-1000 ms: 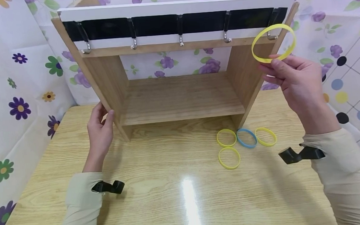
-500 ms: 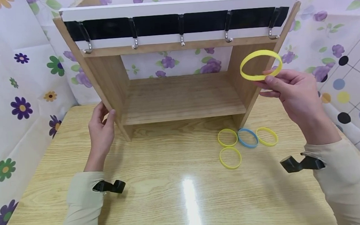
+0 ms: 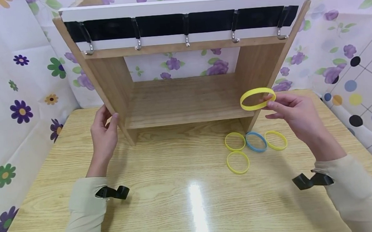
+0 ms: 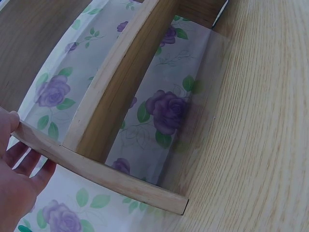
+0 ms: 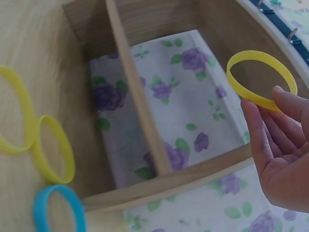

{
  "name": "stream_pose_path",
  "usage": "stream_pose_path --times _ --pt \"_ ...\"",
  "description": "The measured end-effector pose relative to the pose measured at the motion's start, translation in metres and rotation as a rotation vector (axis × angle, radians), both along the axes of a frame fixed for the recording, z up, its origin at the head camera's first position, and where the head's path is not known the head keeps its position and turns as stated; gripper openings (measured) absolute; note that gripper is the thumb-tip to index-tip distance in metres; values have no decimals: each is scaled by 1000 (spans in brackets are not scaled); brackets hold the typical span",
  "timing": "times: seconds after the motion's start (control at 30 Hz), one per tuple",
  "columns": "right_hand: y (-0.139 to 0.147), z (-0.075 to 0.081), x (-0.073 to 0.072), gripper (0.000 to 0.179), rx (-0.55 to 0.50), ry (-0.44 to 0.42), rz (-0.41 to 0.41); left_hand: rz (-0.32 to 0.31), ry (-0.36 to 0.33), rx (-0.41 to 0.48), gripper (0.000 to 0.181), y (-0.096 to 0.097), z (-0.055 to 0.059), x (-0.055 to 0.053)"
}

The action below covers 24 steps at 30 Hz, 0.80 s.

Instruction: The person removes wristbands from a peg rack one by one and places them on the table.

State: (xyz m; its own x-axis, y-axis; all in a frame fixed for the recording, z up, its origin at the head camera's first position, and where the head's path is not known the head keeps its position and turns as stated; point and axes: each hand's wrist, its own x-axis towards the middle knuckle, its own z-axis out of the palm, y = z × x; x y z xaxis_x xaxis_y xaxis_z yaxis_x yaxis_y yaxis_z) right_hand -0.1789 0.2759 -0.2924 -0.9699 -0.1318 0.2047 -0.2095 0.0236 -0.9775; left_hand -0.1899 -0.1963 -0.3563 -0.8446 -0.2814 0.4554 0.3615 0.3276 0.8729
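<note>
My right hand (image 3: 296, 118) pinches a yellow silicone wristband (image 3: 250, 108) between thumb and fingertips. It holds the band in the air before the right side of a wooden hook rack (image 3: 188, 100), above the tabletop. At the rack's left side, my left hand (image 3: 104, 135) grips the edge of the upright panel (image 4: 116, 178), thumb on one face and fingers on the other. On the table by the rack's right foot lie a blue wristband (image 3: 255, 150) and several yellow wristbands, one of them (image 3: 239, 173) nearer the front.
Along the rack's top runs a white rail with black panels (image 3: 161, 26) and several metal hooks, among them the far-right hook (image 3: 281, 35); no band hangs on them. Flower-patterned sheets (image 3: 21, 90) cover the walls behind and beside the wood-grain table (image 3: 165, 202).
My right hand has come down and a little left with the yellow wristband, away from the far-right hook. The left hand keeps its hold on the rack.
</note>
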Motion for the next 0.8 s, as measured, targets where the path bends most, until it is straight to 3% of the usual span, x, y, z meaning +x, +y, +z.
stream_pose_path --times 0.23,0.53,0.8 --pt "14 -23 5 16 101 -55 -69 4 -6 -9 41 1 1 0" --pt "36 -50 9 18 34 -106 35 0 -4 9 40 1 2 0" --pt "51 -70 16 17 215 -164 27 -1 -2 10 41 1 0 1"
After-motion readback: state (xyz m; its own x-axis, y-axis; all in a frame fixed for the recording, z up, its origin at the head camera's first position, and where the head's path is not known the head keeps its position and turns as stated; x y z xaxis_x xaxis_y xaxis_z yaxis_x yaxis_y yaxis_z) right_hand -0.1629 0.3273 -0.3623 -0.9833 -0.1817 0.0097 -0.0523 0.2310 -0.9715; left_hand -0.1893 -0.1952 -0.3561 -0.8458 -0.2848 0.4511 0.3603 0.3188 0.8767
